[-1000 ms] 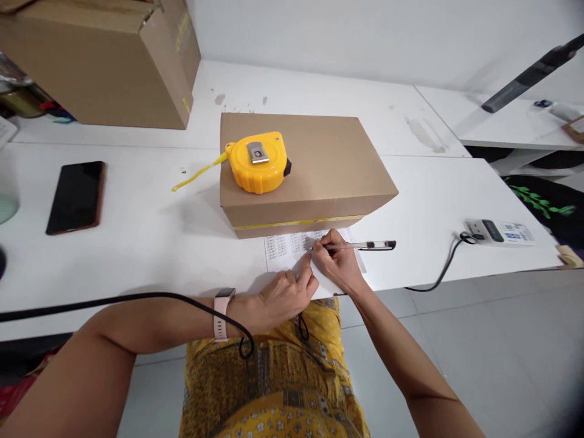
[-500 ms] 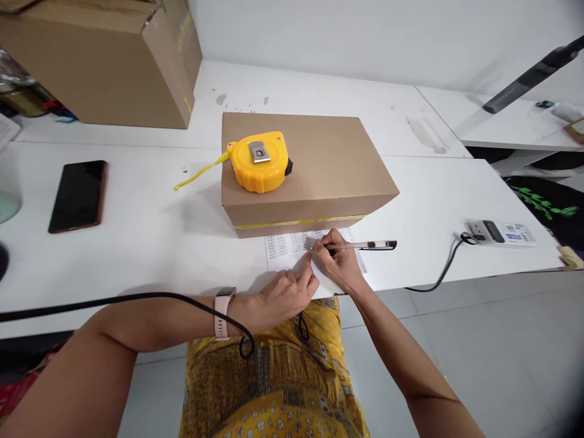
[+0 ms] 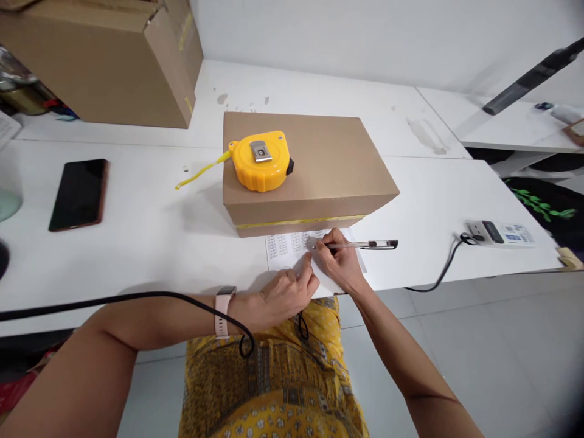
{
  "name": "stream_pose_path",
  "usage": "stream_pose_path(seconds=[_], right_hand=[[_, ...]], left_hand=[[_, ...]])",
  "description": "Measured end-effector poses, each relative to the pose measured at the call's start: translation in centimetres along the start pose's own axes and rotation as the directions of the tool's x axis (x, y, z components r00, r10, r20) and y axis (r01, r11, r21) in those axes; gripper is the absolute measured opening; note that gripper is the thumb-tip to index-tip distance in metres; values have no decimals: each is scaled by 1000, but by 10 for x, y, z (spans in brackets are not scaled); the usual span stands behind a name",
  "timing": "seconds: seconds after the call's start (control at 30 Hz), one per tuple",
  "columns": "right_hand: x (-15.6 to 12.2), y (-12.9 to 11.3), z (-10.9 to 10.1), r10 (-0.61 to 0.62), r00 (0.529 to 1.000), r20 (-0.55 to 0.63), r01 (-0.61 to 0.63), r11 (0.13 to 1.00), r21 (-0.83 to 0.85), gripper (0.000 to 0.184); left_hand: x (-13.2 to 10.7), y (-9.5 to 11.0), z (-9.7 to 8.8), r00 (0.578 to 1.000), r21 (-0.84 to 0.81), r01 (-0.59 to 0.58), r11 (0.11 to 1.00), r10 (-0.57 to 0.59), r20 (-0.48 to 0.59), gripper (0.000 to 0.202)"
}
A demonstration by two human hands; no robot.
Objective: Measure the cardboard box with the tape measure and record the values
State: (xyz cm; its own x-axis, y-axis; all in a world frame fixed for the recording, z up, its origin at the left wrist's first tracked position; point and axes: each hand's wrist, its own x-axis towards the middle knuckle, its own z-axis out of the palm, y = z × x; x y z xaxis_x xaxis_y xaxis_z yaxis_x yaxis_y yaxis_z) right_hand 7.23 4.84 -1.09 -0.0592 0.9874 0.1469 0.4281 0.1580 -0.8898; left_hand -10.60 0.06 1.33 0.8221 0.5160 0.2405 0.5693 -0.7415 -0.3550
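Observation:
A pen (image 3: 365, 244) with a clear barrel is pinched in my right hand (image 3: 340, 258), its tip on a white sheet of paper (image 3: 287, 261). Several columns of small handwriting cover the sheet, too fine to read. My left hand (image 3: 289, 291) rests at the paper's near edge, its index finger stretched toward the pen tip and the other fingers loosely bent, holding nothing. Just behind the paper stands a closed brown cardboard box (image 3: 328, 158), hiding the sheet's far part. On its top left lies a yellow tape measure (image 3: 261, 161) with a yellow wrist strap.
A phone (image 3: 78, 194) lies on the white table (image 3: 150, 255) at left. A larger cardboard box (image 3: 123, 73) stands behind it. A black cable (image 3: 155, 296) crosses my left forearm. At right, a power strip (image 3: 499, 233) with a plugged-in cord sits near the table's edge.
The view has shifted very slightly. Both hands, the pen, paper and box keep nearly the same places.

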Motion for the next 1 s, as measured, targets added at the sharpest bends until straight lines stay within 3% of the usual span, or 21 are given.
stream_pose_path(seconds=[0.4, 1.0], right_hand=[[-1, 0, 0, 27, 999, -38, -27, 1000, 6, 22], [0, 2, -1, 11, 1000, -29, -12, 1000, -24, 22]], left_hand=[[-2, 4, 7, 999, 4, 24, 1000, -23, -27, 27], [0, 1, 1, 998, -80, 4, 997, 1, 66, 32]])
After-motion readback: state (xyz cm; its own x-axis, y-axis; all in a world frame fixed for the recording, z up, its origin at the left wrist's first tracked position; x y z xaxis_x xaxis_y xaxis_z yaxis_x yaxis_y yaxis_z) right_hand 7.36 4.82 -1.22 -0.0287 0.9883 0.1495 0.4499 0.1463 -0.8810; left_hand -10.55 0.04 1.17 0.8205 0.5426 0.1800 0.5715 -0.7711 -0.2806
